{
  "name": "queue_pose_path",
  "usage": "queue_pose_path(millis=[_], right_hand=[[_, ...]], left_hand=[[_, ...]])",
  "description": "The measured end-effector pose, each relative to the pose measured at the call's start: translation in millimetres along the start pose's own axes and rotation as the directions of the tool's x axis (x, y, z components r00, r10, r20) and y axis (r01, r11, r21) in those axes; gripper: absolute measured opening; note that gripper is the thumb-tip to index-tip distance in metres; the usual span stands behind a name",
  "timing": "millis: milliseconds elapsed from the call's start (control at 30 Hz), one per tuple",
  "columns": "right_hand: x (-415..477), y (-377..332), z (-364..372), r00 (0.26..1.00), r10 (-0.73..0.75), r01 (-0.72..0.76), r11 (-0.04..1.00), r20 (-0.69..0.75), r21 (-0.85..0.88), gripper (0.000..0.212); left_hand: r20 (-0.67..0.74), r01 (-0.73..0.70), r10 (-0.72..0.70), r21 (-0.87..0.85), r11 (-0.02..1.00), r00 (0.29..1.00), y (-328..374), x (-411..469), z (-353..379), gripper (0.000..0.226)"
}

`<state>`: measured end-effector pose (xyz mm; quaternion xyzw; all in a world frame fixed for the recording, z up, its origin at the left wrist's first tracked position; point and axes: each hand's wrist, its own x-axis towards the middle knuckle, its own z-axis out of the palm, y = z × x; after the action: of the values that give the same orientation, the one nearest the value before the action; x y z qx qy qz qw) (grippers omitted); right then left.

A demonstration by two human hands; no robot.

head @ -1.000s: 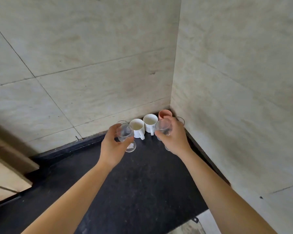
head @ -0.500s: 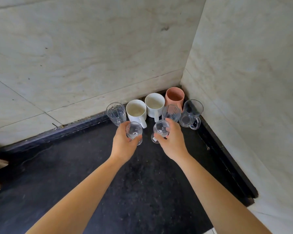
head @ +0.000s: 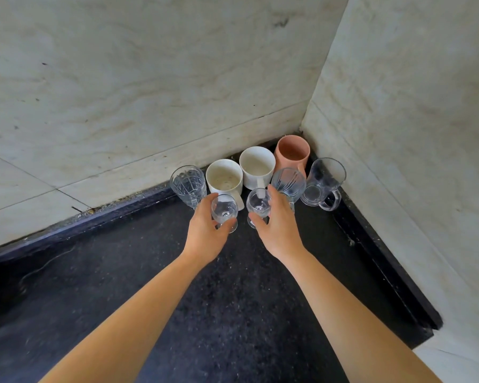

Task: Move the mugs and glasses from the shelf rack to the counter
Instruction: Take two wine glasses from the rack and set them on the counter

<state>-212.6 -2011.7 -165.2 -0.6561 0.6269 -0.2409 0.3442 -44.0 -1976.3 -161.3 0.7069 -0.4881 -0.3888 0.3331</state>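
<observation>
My left hand grips a small clear stemmed glass, its foot low over the black counter. My right hand holds a second small stemmed glass the same way. Behind them, in the corner, stand a cut-pattern tumbler, two white mugs, a pink mug, a ribbed glass and a clear glass mug with its handle toward me. Whether the two held glasses touch the counter I cannot tell.
Pale marble walls meet in a corner just behind the cups. A raised black ledge runs along the right wall. The shelf rack is out of view.
Both hands have lowered the two small glasses slightly toward the counter, just in front of the row of cups. The camera has tilted further down and moved closer.
</observation>
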Motion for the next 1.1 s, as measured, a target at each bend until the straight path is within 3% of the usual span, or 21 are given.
queue_pose_path(millis=[233,400,533,633,767,900,1033,1100], right_hand=[[-9.2,-12.3,-10.8,0.999,0.02,-0.019,0.998,0.028,-0.058,0.087],[-13.5,-56.4,-44.8,0.996,-0.086,0.087,0.987,0.018,-0.135,0.069],[-7.3,-121.0,-75.6,0.971,-0.229,0.21,0.952,-0.065,-0.222,0.056],[-9.0,-180.9,-95.4,0.933,-0.354,0.33,0.911,-0.061,-0.247,0.059],[-24.5,-249.5,-109.3,0.809,-0.583,0.523,0.772,-0.073,-0.361,0.061],[-54.5,-301.8,-102.6,0.64,-0.767,0.682,0.596,-0.048,-0.424,0.069],[-102.2,-329.7,-66.7,0.481,-0.876,0.835,0.448,0.03,-0.318,0.073],[-136.3,-337.9,-37.8,0.402,-0.91,0.901,0.374,0.099,-0.22,0.073]], left_hand=[[0.052,-0.041,0.034,0.144,0.989,0.998,7.4,-4.8,-13.4,0.076],[0.001,-0.132,0.138,0.285,0.949,0.99,46.1,-15.3,-57.6,0.069],[-0.094,-0.246,0.326,0.473,0.846,0.941,92.2,-26.1,-118.7,0.058],[-0.224,-0.206,0.427,0.626,0.752,0.876,127.2,-45.7,-176.8,0.057],[-0.36,-0.029,0.46,0.761,0.648,0.812,158.7,-92.1,-247.1,0.063],[-0.529,0.182,0.452,0.77,0.612,0.718,167.6,-171.2,-296.4,0.068],[-0.712,0.378,0.367,0.655,0.654,0.599,141.1,-274.1,-310.0,0.072],[-0.781,0.508,0.302,0.597,0.621,0.548,117.6,-332.0,-304.3,0.072]])
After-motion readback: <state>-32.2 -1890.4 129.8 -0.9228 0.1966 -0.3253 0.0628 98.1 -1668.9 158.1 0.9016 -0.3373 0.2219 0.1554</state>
